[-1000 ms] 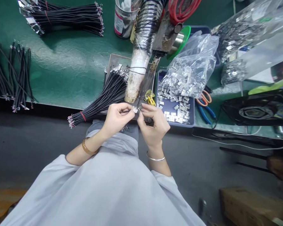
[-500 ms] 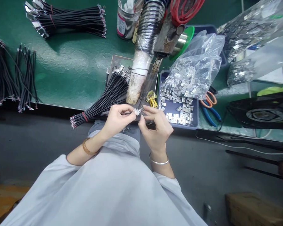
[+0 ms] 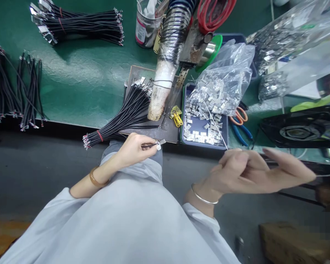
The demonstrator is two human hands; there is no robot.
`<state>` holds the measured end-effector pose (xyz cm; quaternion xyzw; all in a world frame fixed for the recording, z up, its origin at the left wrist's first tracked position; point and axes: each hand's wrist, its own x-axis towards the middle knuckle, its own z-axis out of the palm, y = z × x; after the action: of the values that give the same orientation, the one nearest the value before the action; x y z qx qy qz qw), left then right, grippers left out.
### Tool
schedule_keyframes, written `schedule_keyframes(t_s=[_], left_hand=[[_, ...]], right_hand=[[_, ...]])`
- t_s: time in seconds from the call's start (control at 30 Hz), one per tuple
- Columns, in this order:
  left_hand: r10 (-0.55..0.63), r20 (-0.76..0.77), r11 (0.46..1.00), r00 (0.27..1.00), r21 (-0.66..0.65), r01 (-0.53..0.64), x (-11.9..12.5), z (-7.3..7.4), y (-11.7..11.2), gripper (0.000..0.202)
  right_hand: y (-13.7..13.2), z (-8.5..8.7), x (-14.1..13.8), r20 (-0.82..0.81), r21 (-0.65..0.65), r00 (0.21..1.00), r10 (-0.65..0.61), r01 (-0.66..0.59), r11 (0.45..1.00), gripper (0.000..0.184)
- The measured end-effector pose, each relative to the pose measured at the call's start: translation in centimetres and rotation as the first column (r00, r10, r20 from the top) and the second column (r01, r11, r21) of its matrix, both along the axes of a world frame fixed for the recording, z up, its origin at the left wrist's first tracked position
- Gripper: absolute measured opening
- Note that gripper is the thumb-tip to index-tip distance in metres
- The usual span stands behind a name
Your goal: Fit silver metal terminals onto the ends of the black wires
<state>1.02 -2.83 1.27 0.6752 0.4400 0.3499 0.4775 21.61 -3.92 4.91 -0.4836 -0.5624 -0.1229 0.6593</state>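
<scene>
My left hand (image 3: 136,146), wearing a brown bangle, pinches a black cable (image 3: 148,146) just in front of the bench edge. A small metal USB connector (image 3: 162,142) sits at the cable's end, beyond my fingertips. By the thumb tip is a small white spot I cannot make out. Out to the right, my right hand (image 3: 244,170) has its thumb and index finger closed on a thin silvery solder wire (image 3: 216,124), with other fingers stretched out. That wire runs taut across the parts tray. A bundle of black cables (image 3: 121,113) lies beyond my left hand.
A blue tray (image 3: 184,137) holds loose metal connectors and a plastic bag (image 3: 231,69) of more. A soldering iron (image 3: 181,79) and a wrapped duct (image 3: 162,80) hang over the board. Pliers (image 3: 242,134), a small fan (image 3: 305,128), a solder spool (image 3: 209,55) and more cable bundles (image 3: 82,24) surround them.
My right hand has moved away to the right from my left hand, drawing the wire across the tray. My left hand has dropped slightly toward me, still holding the cable.
</scene>
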Motion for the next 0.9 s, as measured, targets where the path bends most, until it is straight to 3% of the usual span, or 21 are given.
schedule_keyframes(t_s=[0.03,0.1,0.17,0.23,0.3,0.37,0.43,0.57,0.7,0.8,0.9], left_hand=[[0.023,0.02,1.0,1.0,-0.009,-0.023,-0.1,-0.2,-0.1,0.025],[0.102,0.061,0.995,0.993,-0.01,-0.101,-0.3,-0.6,0.0,0.026],[0.189,0.049,0.977,0.981,0.092,-0.193,-0.4,-1.1,0.5,0.024],[0.257,-0.034,0.922,0.966,0.308,-0.234,-0.5,-1.6,1.4,0.021],[0.289,-0.192,0.85,0.938,0.503,-0.158,-0.3,-2.2,2.4,0.023],[0.288,-0.348,0.82,0.892,0.57,-0.042,-0.1,-2.7,3.3,0.027],[0.281,-0.408,0.802,0.869,0.596,0.02,0.2,-3.1,3.7,0.028],[0.241,-0.258,0.782,0.936,0.622,-0.03,0.1,-3.2,3.3,0.022],[0.081,-0.041,0.858,0.996,0.512,-0.048,-0.6,-2.1,2.3,0.012],[-0.044,0.02,0.927,0.999,0.374,0.034,-0.8,-1.1,1.9,0.015],[-0.065,0.011,0.961,0.998,0.271,0.059,-0.6,-0.3,1.9,0.018]], right_hand=[[-0.1,0.1,0.8,0.022,-0.159,1.0,-0.008,0.011,0.987,0.009],[0.1,-0.2,2.6,0.073,-0.485,0.997,-0.008,0.043,0.874,0.013],[1.0,-1.2,4.5,0.172,-0.645,0.985,-0.001,0.113,0.755,0.022],[2.4,-2.4,6.3,0.266,-0.699,0.964,-0.008,0.199,0.687,0.028],[4.0,-3.5,7.5,0.342,-0.727,0.94,0.004,0.262,0.635,0.027],[5.2,-4.0,8.1,0.385,-0.741,0.923,0.029,0.29,0.606,0.024],[6.1,-3.9,8.1,0.379,-0.766,0.923,0.073,0.268,0.585,0.022],[7.1,-3.0,7.2,0.263,-0.849,0.948,0.177,0.14,0.509,0.016],[7.4,-2.5,6.3,0.153,-0.907,0.954,0.259,0.031,0.42,0.013],[7.2,-2.6,5.9,0.151,-0.902,0.949,0.276,0.018,0.431,0.013],[6.7,-2.9,5.4,0.255,-0.828,0.944,0.21,0.101,0.552,0.014]])
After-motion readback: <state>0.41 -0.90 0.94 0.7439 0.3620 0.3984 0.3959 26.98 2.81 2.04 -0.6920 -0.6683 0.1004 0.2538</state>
